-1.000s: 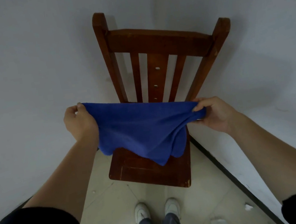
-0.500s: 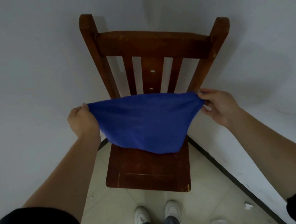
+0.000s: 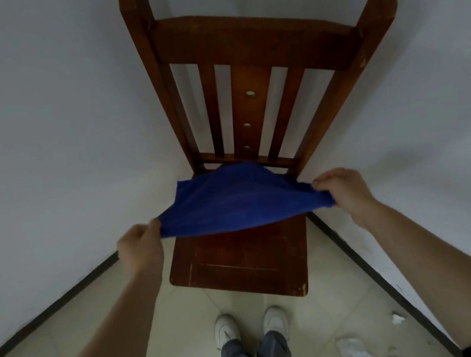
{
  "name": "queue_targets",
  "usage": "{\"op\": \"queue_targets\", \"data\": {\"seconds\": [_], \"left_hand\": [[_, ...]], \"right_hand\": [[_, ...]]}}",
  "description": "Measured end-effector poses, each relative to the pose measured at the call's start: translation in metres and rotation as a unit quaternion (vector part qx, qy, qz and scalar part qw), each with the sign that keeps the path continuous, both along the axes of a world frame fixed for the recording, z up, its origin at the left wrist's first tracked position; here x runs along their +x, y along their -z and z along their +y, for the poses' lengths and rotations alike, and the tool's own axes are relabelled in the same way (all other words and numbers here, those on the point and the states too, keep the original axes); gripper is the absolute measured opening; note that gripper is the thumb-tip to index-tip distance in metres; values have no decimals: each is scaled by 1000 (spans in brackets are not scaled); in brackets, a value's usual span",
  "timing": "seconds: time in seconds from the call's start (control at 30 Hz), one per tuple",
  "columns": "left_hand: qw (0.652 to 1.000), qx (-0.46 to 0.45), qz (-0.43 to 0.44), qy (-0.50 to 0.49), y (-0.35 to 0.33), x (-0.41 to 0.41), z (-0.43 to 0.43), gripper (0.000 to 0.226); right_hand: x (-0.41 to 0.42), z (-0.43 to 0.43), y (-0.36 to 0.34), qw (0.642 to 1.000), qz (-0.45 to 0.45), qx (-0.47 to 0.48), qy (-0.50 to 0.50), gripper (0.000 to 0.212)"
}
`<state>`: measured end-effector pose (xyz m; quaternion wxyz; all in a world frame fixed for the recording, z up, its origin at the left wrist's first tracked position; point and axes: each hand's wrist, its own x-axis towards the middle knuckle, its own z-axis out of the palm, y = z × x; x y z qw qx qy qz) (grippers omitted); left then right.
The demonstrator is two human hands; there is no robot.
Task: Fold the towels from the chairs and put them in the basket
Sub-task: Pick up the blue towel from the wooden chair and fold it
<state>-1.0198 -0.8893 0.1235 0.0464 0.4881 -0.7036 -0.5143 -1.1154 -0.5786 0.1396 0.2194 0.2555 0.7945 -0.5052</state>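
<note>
If you let one corner slip, the soft blue cloth towel [image 3: 240,198] could drop crooked on the brown wooden chair [image 3: 244,255] and bunch up. Your left hand [image 3: 140,247] and right hand [image 3: 342,191] are each pinched closed on a near corner. The towel stretches between them, over the back of the chair seat.

Towel [image 3: 240,198] over chair [image 3: 238,255] seat — corner

Dim, flat indoor light with a bluish cast. The chair [image 3: 235,94] throws a soft shadow on the right wall [image 3: 430,77]. Wide-angle bending stretches the edges; the near sleeves blur slightly.
</note>
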Motion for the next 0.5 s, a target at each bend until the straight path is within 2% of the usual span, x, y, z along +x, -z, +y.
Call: {"op": "queue_targets", "data": {"seconds": [0.07, 0.13, 0.23, 0.33, 0.43, 0.5], "left_hand": [[992, -8, -95, 78, 33, 17, -1, 32], [971, -21, -180, 155, 61, 31, 0, 33], [937, -38, -271, 218, 96, 52, 6, 31], [914, -40, -325, 237, 122, 72, 9, 32], [852, -74, -404, 324, 136, 91, 7, 34], [825, -69, -437, 351, 148, 104, 9, 33]], "right_hand": [[18, 1, 34, 996, -46, 53, -54, 7], [38, 1, 63, 981, -97, 111, -127, 22], [70, 3, 104, 963, -139, 164, -163, 37], [93, 8, 130, 952, -152, 192, -184, 36], [108, 14, 144, 955, -163, 193, -155, 35], [117, 18, 157, 948, -188, 200, -158, 32]]}}
